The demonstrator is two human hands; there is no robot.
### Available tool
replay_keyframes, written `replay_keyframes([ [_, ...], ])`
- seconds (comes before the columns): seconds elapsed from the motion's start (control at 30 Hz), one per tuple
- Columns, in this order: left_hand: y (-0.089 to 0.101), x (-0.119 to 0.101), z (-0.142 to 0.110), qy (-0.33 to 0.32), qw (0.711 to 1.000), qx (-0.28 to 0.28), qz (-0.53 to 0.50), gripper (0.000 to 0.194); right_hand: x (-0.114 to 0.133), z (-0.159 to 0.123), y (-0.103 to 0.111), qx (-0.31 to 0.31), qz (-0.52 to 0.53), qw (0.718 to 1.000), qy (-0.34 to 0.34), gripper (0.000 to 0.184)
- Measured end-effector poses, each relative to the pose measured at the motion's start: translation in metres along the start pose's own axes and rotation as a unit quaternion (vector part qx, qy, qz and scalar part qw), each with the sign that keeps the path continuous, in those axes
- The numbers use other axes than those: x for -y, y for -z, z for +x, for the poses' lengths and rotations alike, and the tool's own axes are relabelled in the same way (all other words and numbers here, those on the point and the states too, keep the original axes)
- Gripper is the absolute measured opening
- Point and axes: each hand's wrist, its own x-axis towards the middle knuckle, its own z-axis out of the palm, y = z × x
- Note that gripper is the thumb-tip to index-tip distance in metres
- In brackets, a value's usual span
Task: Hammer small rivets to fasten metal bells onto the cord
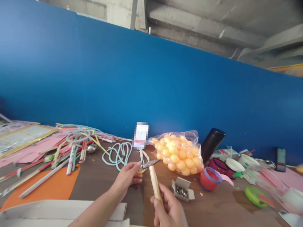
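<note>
My right hand is wrapped round the wooden handle of a hammer, held upright with its dark metal head at the top. The head's pointed end faces right. At the other end of the head, my left hand is closed in a pinch with thumb and forefinger. Whether those fingers grip the head itself or something small against it, I cannot make out. Just right of the handle stands an open small box of little metal pieces. A clear bag of orange balls lies behind the hammer.
Light blue tubing lies coiled behind my left hand. Sticks and strips clutter the left side over orange paper. To the right are a black bottle, a red cup and a green-yellow tape roll. A blue partition stands behind.
</note>
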Motion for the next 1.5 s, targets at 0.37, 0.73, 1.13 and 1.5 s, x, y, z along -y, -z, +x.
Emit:
replay_keyframes([
  [0.37,-0.002,-0.003,-0.003,0.004,1.000,0.011,-0.022,0.037,0.000,0.000,0.000,-0.011,0.006,1.000,0.000,0.056],
  [0.73,-0.002,-0.005,-0.005,0.004,1.000,0.021,-0.021,0.037,0.000,0.000,0.000,-0.005,0.000,1.000,-0.003,0.054],
  [1.13,0.001,-0.001,-0.004,-0.019,0.999,-0.023,0.022,0.042,-0.023,0.007,0.003,0.029,-0.094,0.995,-0.008,0.044],
  [1.5,0.000,-0.004,-0.006,-0.017,0.999,-0.025,0.024,0.042,-0.022,0.007,0.008,0.038,-0.200,0.978,0.054,0.039],
])
